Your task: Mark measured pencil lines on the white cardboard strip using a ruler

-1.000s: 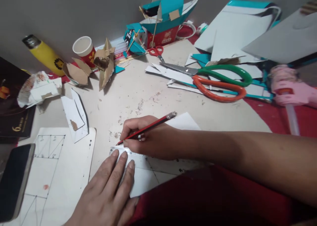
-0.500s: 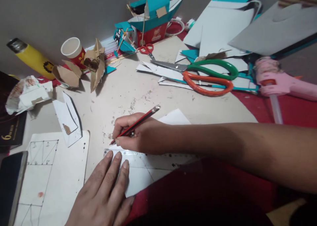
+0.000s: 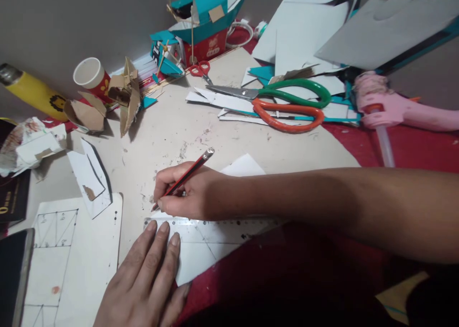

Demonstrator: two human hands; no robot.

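My right hand (image 3: 182, 190) grips a red and black pencil (image 3: 184, 176), its point low beside the upper edge of a clear ruler (image 3: 215, 223). The ruler lies across a white sheet of paper (image 3: 197, 262) with thin drawn lines on it. My left hand (image 3: 147, 274) lies flat, fingers stretched out, with the fingertips pressing on the ruler's left end. Part of the sheet is hidden beneath my right hand and forearm; a corner shows above the wrist.
Large scissors (image 3: 290, 109) with green and orange handles lie on paper scraps. A pink glue gun (image 3: 394, 107) stands at right. Left are a drawn-on sheet (image 3: 89, 250), folded card (image 3: 91, 179), a phone-like dark device (image 3: 12, 274) and a yellow bottle (image 3: 34, 95). A paper cup (image 3: 91, 76) and cardboard boat (image 3: 211, 23) stand behind.
The view has shifted, so most things appear further left. My right hand still holds the pencil near the ruler's left end, and my left hand stays pressed on the ruler.
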